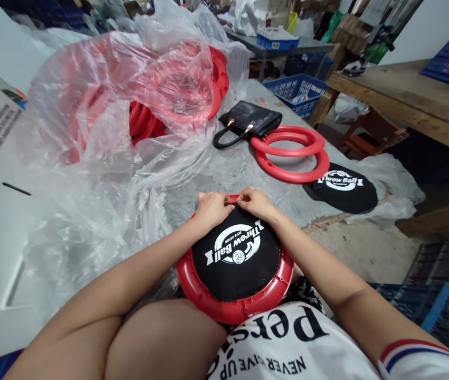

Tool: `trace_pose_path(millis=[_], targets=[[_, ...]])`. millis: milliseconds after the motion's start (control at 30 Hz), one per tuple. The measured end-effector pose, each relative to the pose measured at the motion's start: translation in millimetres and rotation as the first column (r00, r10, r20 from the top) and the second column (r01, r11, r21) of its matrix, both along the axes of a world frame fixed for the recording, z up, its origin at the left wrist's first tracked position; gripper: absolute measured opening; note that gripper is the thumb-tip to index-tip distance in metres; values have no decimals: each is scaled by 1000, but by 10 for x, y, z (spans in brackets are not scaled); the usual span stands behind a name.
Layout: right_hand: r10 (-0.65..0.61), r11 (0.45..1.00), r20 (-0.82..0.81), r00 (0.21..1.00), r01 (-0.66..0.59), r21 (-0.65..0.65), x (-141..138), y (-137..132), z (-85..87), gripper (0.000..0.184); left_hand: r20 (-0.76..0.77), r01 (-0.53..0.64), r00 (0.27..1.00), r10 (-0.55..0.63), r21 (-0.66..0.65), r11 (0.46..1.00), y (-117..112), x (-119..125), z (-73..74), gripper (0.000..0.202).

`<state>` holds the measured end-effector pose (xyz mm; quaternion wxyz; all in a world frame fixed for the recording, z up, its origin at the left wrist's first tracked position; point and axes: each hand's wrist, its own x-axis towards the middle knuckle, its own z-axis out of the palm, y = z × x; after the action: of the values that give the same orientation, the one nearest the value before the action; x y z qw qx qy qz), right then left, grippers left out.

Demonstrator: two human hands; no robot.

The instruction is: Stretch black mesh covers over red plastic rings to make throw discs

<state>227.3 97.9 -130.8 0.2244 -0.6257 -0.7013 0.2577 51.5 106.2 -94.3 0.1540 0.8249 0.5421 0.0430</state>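
Observation:
A red plastic ring (234,311) rests on my lap and leans on the table edge. Across it lies a round black fabric disc (224,282) printed "Throw Ball" in white. At the far rim, my left hand (213,208) pinches the disc's edge from the left. My right hand (256,203) pinches the same edge from the right, a short gap away. The fingers of both hands are closed, and the fingertips partly hide the cloth. Around the near side, bare red rim shows beside the fabric.
Two loose red rings (293,171) overlap beside a black handbag (250,119) on the grey table (192,184). More black discs (346,195) lie at the right edge. A large clear plastic bag (117,79) of red rings fills the left. Blue crates (297,87) stand behind.

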Motion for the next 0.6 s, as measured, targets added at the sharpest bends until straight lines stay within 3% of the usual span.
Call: trace_pose_path(millis=[367,600], targets=[[-31,999,10,999,32,-27,1,0,25,7,135,-91,988,78,90,992,16,-1,-98,12],[-30,999,43,999,31,-36,-11,-2,47,11,296,-252,916,269,-97,963,93,2,-175,7]])
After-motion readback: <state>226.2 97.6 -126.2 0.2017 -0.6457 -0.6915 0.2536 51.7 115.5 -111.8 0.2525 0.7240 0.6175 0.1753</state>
